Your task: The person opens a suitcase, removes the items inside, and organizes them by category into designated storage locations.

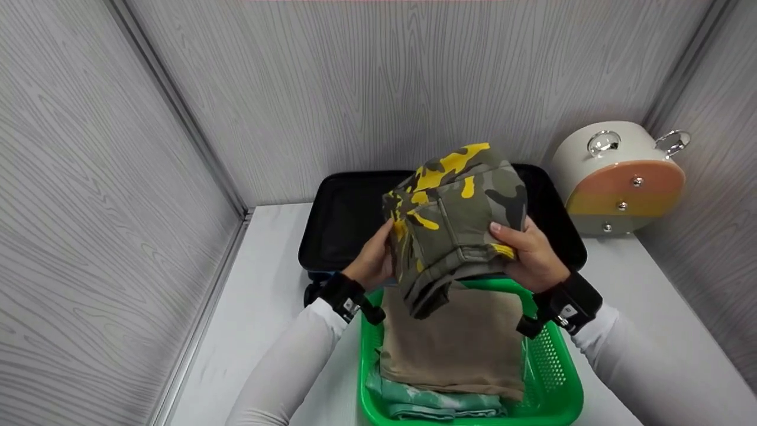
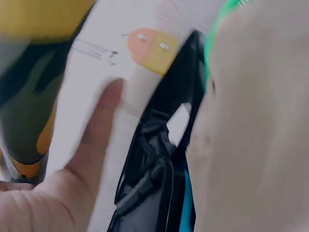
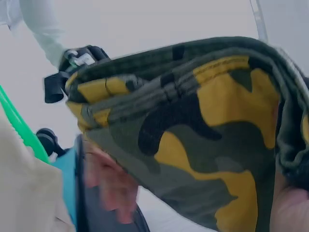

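Note:
Folded camouflage trousers point(image 1: 455, 219) in green, grey, black and yellow hang above the back of a green basket, their waistband with belt loops toward me. My right hand point(image 1: 535, 254) grips their right side, thumb on the front and fingers behind. At their left edge is my left hand point(image 1: 375, 257), with its fingers partly hidden in the head view. In the left wrist view a straight digit of that hand point(image 2: 72, 179) stands apart from the cloth. Its blurred fingers point(image 3: 113, 183) extend below the trousers in the right wrist view.
The green basket point(image 1: 571, 384) holds a folded beige garment point(image 1: 455, 343) and a teal patterned one point(image 1: 437, 402). Behind it lies a black open suitcase point(image 1: 349, 219) with a blue side. A rounded drawer box point(image 1: 627, 177) stands at the right rear; grey panels point(image 1: 355, 77) enclose the white table point(image 1: 260, 284).

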Demonstrator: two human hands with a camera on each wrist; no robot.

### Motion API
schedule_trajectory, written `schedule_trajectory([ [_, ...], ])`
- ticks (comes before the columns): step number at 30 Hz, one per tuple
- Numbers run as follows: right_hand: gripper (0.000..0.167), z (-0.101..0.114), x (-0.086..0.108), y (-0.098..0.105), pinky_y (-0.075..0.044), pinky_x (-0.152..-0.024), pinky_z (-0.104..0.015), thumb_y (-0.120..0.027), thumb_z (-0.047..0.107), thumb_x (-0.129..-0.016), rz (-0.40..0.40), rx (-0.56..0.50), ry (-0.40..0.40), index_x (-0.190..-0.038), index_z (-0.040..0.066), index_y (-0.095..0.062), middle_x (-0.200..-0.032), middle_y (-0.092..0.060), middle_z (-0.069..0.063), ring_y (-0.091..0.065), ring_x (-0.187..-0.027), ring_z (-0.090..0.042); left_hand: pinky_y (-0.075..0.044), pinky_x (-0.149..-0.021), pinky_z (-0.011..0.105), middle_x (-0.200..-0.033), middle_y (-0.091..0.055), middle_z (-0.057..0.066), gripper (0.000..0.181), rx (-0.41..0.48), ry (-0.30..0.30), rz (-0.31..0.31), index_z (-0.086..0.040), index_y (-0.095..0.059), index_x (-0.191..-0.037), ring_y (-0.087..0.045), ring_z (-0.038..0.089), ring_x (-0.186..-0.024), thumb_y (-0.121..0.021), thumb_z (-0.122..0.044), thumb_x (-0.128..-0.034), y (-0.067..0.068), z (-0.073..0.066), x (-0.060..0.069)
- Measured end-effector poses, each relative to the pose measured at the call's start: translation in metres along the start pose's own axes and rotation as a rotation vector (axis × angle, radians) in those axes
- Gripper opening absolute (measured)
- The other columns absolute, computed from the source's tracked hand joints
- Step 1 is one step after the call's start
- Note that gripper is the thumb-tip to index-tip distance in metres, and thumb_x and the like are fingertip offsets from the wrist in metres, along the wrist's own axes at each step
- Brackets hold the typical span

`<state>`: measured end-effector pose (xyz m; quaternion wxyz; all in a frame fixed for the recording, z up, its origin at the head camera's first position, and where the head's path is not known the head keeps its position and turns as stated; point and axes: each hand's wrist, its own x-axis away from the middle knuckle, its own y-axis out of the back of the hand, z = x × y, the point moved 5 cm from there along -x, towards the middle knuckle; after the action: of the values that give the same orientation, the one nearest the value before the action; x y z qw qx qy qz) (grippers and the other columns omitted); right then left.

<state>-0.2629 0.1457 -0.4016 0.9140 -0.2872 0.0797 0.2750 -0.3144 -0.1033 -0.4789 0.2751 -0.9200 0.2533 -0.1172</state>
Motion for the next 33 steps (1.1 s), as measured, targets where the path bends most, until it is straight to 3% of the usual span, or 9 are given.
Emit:
schedule_trajectory([
  [3,0.035,-0.002,0.010,-0.002,-0.060,-0.097,-0.028,-0.045,-0.002,-0.113,0.109,-0.021,-0.026,-0.137,0.014,-0.065,-0.120,-0.073,-0.001,-0.072,-0.107,-0.014,-0.062,-0.090,0.028,-0.118,-0.074,0.001,0.034,-0.027,-0.041,-0.006,-0.011,-0.060,-0.136,-0.075,0.013,-0.104,-0.036,-0.030,-0.1204,0.001,-0.005,0.006],
  [7,0.038,-0.002,0.023,0.003,-0.062,-0.090,-0.027,-0.043,-0.010,-0.110,0.196,-0.036,-0.056,-0.133,0.010,-0.066,-0.112,-0.074,-0.004,-0.074,-0.095,-0.012,-0.063,-0.085,0.028,-0.114,-0.075,0.002,0.030,-0.202,-0.106,-0.038,-0.004,-0.057,-0.142,-0.076,0.013,-0.099,-0.051,-0.015,-0.1145,0.005,-0.010,0.016],
  [12,0.042,0.000,0.036,0.023,-0.062,-0.092,-0.026,-0.047,-0.010,-0.107,0.161,0.071,-0.099,-0.140,0.013,-0.058,-0.120,-0.073,-0.003,-0.075,-0.102,-0.012,-0.063,-0.090,0.029,-0.125,-0.071,0.004,0.051,-0.382,-0.148,-0.108,-0.005,-0.045,-0.156,-0.074,0.015,-0.105,-0.064,-0.010,-0.1086,0.008,-0.014,0.029],
  [15,0.039,0.000,0.043,0.034,-0.061,-0.099,-0.028,-0.045,0.001,-0.112,0.130,0.104,-0.149,-0.146,0.017,-0.051,-0.129,-0.070,0.000,-0.072,-0.112,-0.012,-0.062,-0.093,0.029,-0.130,-0.069,0.006,0.058,-0.419,-0.140,-0.112,-0.005,-0.040,-0.160,-0.074,0.015,-0.109,-0.065,-0.009,-0.1080,0.006,-0.014,0.037],
  [19,0.037,0.000,0.048,0.043,-0.056,-0.108,-0.029,-0.031,0.023,-0.119,0.155,0.128,-0.238,-0.150,0.020,-0.050,-0.139,-0.066,0.005,-0.067,-0.123,-0.009,-0.063,-0.093,0.029,-0.131,-0.069,0.008,0.057,-0.421,-0.121,-0.071,-0.004,-0.039,-0.161,-0.074,0.016,-0.109,-0.063,-0.006,-0.1084,0.000,-0.015,0.049],
  [23,0.043,-0.003,0.055,0.050,-0.057,-0.107,-0.030,-0.024,0.033,-0.121,0.151,0.184,-0.372,-0.148,0.020,-0.055,-0.138,-0.068,0.005,-0.068,-0.123,-0.009,-0.062,-0.093,0.029,-0.130,-0.070,0.007,0.058,-0.436,-0.068,-0.042,-0.004,-0.039,-0.161,-0.074,0.014,-0.109,-0.063,-0.004,-0.1079,-0.004,-0.007,0.061],
  [28,0.036,-0.014,0.070,0.060,-0.062,-0.101,-0.033,-0.036,0.032,-0.121,0.083,0.259,-0.594,-0.141,0.015,-0.061,-0.128,-0.075,0.001,-0.074,-0.116,-0.012,-0.061,-0.094,0.028,-0.133,-0.069,0.006,0.062,-0.489,0.017,0.025,-0.004,-0.035,-0.165,-0.073,0.012,-0.110,-0.062,-0.004,-0.1085,-0.009,0.013,0.074],
  [33,0.028,-0.022,0.082,0.065,-0.063,-0.099,-0.034,-0.044,0.018,-0.119,0.166,0.341,-0.649,-0.142,0.006,-0.054,-0.127,-0.075,-0.002,-0.076,-0.113,-0.013,-0.062,-0.090,0.027,-0.127,-0.070,0.002,0.057,-0.516,0.105,0.124,-0.003,-0.035,-0.163,-0.073,0.011,-0.105,-0.058,-0.007,-0.1117,-0.010,0.025,0.086],
])
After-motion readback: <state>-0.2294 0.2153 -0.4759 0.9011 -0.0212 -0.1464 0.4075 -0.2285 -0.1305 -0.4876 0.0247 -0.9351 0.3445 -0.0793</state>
